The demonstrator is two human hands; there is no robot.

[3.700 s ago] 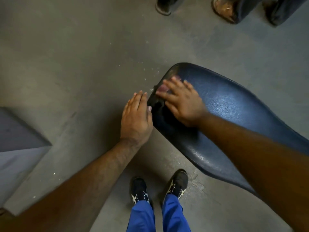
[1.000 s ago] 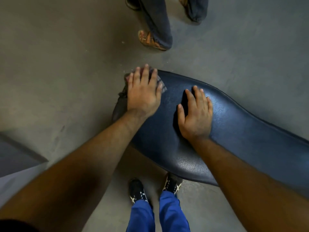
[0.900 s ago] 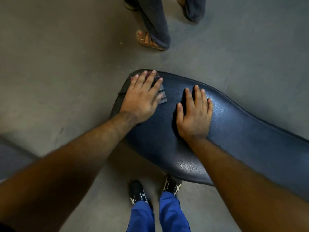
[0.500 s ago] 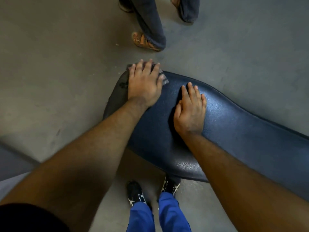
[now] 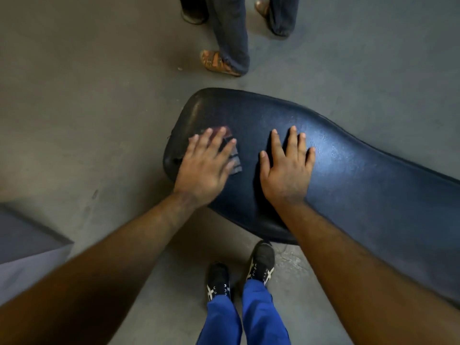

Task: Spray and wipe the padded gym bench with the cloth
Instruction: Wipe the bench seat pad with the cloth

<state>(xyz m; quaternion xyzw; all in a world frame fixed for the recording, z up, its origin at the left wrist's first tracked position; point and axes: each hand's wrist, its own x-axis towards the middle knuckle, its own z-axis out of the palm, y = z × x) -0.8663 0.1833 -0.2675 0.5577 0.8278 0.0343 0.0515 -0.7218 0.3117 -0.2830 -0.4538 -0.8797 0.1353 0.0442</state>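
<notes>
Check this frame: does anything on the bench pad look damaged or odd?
Yes. The bench pad has a small dark tear or scuff on its rounded end, just left of the left hand, which presses the cloth flat. Otherwise nothing stands out.

Cloth on bench end, under left hand.

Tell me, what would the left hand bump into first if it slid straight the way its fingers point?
Probably nothing soon: the left hand, flat on the cloth, points across bare bench padding.
</notes>
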